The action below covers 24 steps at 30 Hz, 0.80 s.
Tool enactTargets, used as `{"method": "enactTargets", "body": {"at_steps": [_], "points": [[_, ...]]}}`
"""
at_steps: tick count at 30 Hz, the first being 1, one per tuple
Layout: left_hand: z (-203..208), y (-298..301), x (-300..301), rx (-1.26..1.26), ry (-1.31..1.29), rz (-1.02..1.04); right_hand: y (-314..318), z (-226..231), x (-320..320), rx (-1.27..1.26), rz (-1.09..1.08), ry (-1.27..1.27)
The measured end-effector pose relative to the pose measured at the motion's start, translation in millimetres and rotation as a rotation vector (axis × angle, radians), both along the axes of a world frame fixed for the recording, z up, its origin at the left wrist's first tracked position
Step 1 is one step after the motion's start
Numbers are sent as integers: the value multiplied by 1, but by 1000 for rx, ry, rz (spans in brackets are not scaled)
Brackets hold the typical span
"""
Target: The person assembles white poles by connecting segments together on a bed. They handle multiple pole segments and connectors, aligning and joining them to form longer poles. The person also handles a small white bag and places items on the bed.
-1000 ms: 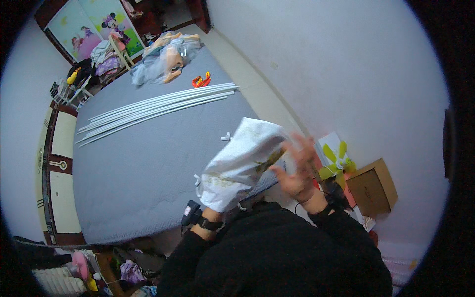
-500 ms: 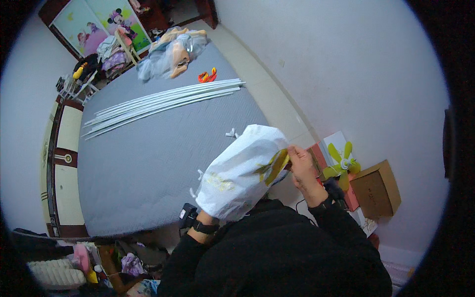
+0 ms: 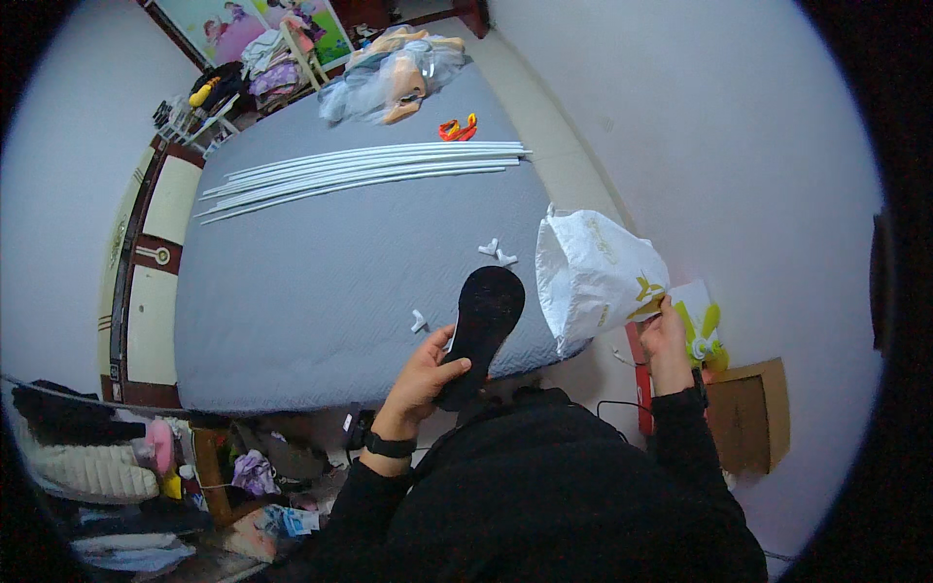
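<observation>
While left hand (image 3: 420, 387) squeezes flat, round-ended black sole (image 3: 489, 306) between thumb and fingers, right hand (image 3: 665, 342) pinches corner of wrinkly white bag (image 3: 604, 270), mouth gaping leftward. Past left fingertips, bumpy grey bed (image 3: 301, 311), wide room; bed edge runs between hands.

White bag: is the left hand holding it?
No, the right hand holds the white bag, while the left hand grips a black sole-shaped item.

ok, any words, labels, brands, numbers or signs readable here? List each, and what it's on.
None I can read.
White bag: gold lettering, too small and blurred; the larger gold mark near the right hand gives no clear letters.
Black insole: no text I can make out.
Blue-and-white packet: any print too small.
</observation>
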<state>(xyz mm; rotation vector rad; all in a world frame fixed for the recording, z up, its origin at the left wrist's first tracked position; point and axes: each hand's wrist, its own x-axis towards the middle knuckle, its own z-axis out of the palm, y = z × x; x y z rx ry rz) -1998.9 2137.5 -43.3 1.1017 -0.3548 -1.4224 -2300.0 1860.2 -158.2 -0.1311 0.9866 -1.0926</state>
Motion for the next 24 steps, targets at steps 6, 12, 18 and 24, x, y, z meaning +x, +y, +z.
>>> {"method": "enactTargets", "body": {"at_steps": [6,12,18,24], "points": [[-5,-9,-10,15,27,58,-23,-28,12,9,58,5],[-34,-5,-18,141,-22,254,-40,-31,22,83,233,17],[-92,28,-2,399,-20,518,-46,-57,56,209,272,40],[-158,74,42,602,-86,698,-25,-72,103,333,279,100]]}}
